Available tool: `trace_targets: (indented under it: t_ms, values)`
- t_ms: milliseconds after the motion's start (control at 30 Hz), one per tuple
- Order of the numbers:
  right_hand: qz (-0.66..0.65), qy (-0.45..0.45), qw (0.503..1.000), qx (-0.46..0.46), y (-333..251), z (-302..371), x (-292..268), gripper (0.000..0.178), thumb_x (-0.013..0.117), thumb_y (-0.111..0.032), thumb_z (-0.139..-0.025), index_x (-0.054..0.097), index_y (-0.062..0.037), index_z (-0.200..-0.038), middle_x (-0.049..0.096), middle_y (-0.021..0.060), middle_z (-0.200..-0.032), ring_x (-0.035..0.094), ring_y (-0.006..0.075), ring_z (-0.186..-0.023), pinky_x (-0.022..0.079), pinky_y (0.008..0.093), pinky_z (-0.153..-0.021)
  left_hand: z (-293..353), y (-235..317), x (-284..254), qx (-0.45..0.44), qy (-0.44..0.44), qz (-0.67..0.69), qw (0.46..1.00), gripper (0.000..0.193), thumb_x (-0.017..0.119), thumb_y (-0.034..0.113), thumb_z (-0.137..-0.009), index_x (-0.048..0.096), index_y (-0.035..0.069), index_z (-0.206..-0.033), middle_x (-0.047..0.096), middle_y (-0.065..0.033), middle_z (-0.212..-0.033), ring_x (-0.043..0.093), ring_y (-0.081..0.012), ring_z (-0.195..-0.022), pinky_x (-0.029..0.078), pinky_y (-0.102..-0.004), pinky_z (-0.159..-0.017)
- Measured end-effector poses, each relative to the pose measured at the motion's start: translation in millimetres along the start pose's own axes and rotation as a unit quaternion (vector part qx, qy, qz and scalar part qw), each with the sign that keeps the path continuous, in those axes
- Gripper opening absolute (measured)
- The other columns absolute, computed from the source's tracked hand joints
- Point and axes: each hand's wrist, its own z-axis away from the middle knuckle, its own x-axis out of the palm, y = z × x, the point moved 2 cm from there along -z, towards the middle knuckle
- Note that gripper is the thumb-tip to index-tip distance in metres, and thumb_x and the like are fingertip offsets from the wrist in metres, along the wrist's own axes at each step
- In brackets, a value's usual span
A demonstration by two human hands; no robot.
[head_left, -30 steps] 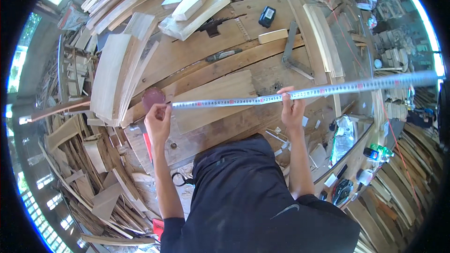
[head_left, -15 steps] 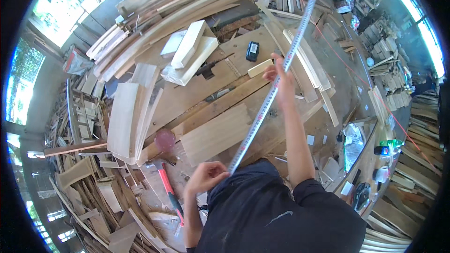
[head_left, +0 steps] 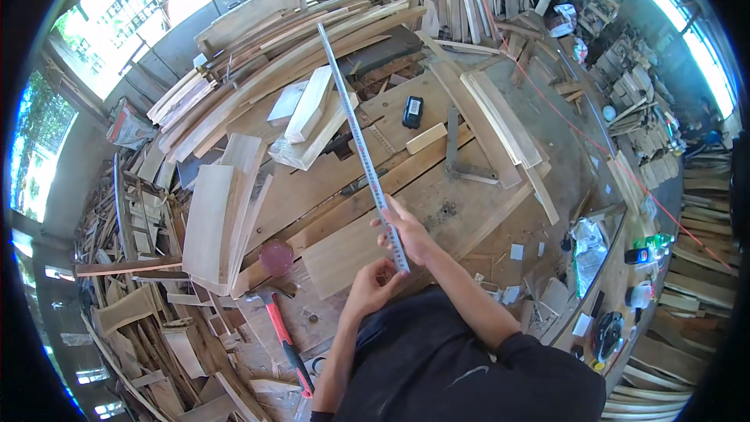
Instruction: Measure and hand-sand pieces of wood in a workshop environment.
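Observation:
A long, white measuring tape [head_left: 361, 137] with dark and red marks rises from my hands, slanting up and slightly left over the bench. My left hand [head_left: 373, 287] pinches its near end close to my lap. Just above, my right hand [head_left: 408, 236] is closed around the lower stretch of the strip. Beneath them lies a wide pale board [head_left: 344, 254] on the wooden workbench. Right of the tape are a small block [head_left: 426, 139], a black box-shaped device [head_left: 414, 112] and a dark metal square [head_left: 455, 152].
A hammer [head_left: 283, 336] with a red and black handle lies left of my left arm. Near it sits a reddish disc [head_left: 276, 258]. Stacked boards [head_left: 211, 223] stand at the left, and more planks [head_left: 504, 121] lie right. A red cord [head_left: 578, 113] runs along the right side.
The tape has swung left, its far end now over the far-left planks. My right hand has come down the strip, close to my left hand. The metal square is now uncovered.

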Motion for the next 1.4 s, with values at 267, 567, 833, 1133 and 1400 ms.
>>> trace_targets:
  t_ms: [267,567,833,1133,1400]
  values:
    - [0.646,0.160,0.714,-0.215,-80,-2,-67,0.104,0.074,-0.033,-0.097,0.004,-0.0148,-0.172,0.052,0.0291,-0.146,0.060,0.0422,-0.126,0.048,0.0512,-0.109,36,25,-24,-0.016,0.109,-0.032,0.993,0.033,0.081,0.033,-0.095,0.074,0.006,-0.113,0.056,-0.0004,-0.067,0.050,-0.0080,-0.060,0.041,-0.0276,-0.056]
    - [0.541,0.118,0.444,-0.704,-226,121,36,0.054,0.054,-0.048,-0.107,0.071,0.0031,-0.107,0.065,0.0101,-0.081,0.059,0.0265,-0.073,0.050,0.0450,-0.072,110,-27,-78,-0.068,0.346,-0.137,0.926,0.031,0.082,0.023,-0.092,0.068,0.011,-0.116,0.055,-0.0018,-0.065,0.053,-0.0126,-0.056,0.043,-0.0336,-0.054]
    - [0.381,-0.235,0.421,-0.789,-256,173,55,0.059,0.046,-0.069,-0.102,0.057,-0.0113,-0.097,0.056,0.0060,-0.089,0.053,0.0226,-0.076,0.039,0.0395,-0.069,135,-30,-118,-0.089,0.445,-0.208,0.867,0.033,0.081,0.018,-0.089,0.069,0.014,-0.119,0.056,-0.0041,-0.069,0.056,-0.0174,-0.060,0.047,-0.0339,-0.059]
    - [0.310,-0.098,0.643,-0.694,-162,127,4,0.055,0.054,-0.063,-0.101,0.062,-0.0093,-0.093,0.063,0.0067,-0.094,0.060,0.0217,-0.090,0.047,0.0419,-0.079,69,-49,-158,-0.005,0.432,-0.456,0.778,0.045,0.077,0.020,-0.088,0.063,0.017,-0.131,0.060,-0.0116,-0.133,0.056,-0.0357,-0.126,0.044,-0.0542,-0.106]
    - [0.775,-0.074,0.563,-0.278,-16,7,-22,0.135,0.089,-0.072,-0.060,0.028,-0.0202,-0.169,0.028,0.0181,-0.172,0.023,0.0410,-0.159,0.021,0.0576,-0.124,23,-71,-175,-0.039,0.329,-0.439,0.835,0.059,0.075,0.030,-0.093,0.059,0.020,-0.148,0.056,-0.0080,-0.155,0.047,-0.0294,-0.146,0.034,-0.0525,-0.120]
